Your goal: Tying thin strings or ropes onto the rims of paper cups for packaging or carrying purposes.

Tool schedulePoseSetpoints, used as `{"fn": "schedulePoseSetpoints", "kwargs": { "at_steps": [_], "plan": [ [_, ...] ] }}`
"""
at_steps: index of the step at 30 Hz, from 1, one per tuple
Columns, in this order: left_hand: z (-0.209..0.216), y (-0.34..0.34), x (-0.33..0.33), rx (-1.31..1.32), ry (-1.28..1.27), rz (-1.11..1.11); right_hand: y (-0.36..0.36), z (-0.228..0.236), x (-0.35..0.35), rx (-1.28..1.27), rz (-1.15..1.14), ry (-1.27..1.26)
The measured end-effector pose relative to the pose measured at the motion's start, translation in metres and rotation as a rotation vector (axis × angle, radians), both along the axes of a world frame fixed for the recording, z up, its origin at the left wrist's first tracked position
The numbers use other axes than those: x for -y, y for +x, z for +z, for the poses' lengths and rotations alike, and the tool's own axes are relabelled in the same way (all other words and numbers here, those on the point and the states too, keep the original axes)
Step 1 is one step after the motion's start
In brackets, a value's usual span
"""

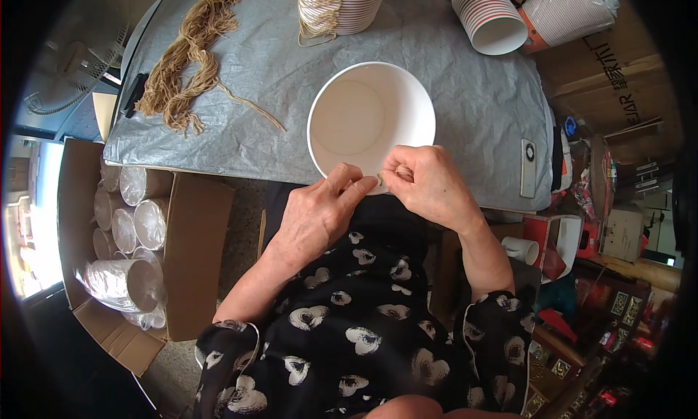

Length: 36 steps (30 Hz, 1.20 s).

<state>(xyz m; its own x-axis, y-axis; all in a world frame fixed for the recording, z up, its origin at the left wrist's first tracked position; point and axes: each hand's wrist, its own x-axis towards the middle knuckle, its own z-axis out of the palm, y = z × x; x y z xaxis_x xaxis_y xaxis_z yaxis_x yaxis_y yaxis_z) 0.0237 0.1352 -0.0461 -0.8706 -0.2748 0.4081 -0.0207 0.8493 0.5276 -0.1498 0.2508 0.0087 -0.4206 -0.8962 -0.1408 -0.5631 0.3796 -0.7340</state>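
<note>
A large white paper bucket (350, 117) lies tipped at the table's near edge, its open mouth facing me. At its near rim both my hands meet, fingertips almost touching. My left hand (320, 208) is closed, thumb and fingers pinching the rim. My right hand (427, 182) is closed too, its fingertips pinched just beside them. A tiny dark bit shows between the two hands; what my right fingers hold is too small to make out. Farther left on the table lies a bundle of brown twine cords (190, 62), one loose strand trailing toward the bucket.
A bucket stack hung with cords (342, 8) stands at the far edge. Nested paper buckets (488, 19) and a plastic-wrapped stack (571, 15) lie far right. A phone (528, 168) rests at the table's right. Left below, a cardboard box (193, 252) holds several wrapped cup stacks (131, 284).
</note>
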Motion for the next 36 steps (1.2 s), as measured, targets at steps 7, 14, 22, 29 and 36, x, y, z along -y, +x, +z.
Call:
{"fn": "schedulePoseSetpoints", "kwargs": {
  "at_steps": [7, 14, 22, 29, 36],
  "plan": [
    [0.004, -0.003, 0.003, 0.126, 0.002, -0.031, 0.000, 0.001, 0.001, -0.011, 0.001, 0.013],
    [0.011, -0.008, 0.011, 0.097, 0.135, 0.053, 0.010, -0.005, -0.023, 0.302, -0.100, -0.321],
    [0.017, -0.020, 0.010, 0.053, 0.178, 0.034, 0.046, -0.067, -0.021, 0.048, -0.410, -0.531],
    [0.018, -0.017, 0.010, 0.050, 0.154, 0.070, 0.046, -0.077, -0.010, 0.064, -0.423, -0.639],
    [0.018, -0.009, 0.044, 0.071, -0.006, 0.161, 0.034, -0.061, -0.041, 0.467, -0.278, -0.412]
  ]
}}
